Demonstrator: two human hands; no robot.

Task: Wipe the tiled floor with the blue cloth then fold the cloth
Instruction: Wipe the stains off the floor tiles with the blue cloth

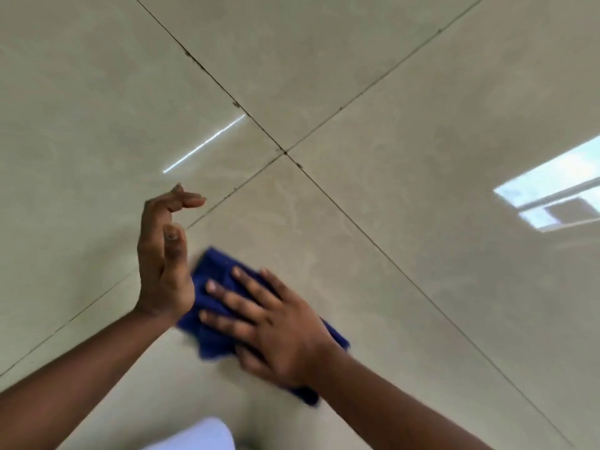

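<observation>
A dark blue cloth (216, 274) lies bunched flat on the glossy beige tiled floor (406, 222), low in the middle of the view. My right hand (276, 326) rests palm down on top of it with fingers spread, covering most of it. My left hand (165, 264) is raised just left of the cloth, edge-on, fingers loosely curved and apart, holding nothing. Its heel hides the cloth's left edge. The cloth's outline is blurred.
Dark grout lines cross at a tile corner (285, 152) beyond the hands. A bright window reflection (552, 190) shines on the floor at the right. A white, blurred piece of clothing (201, 433) shows at the bottom edge.
</observation>
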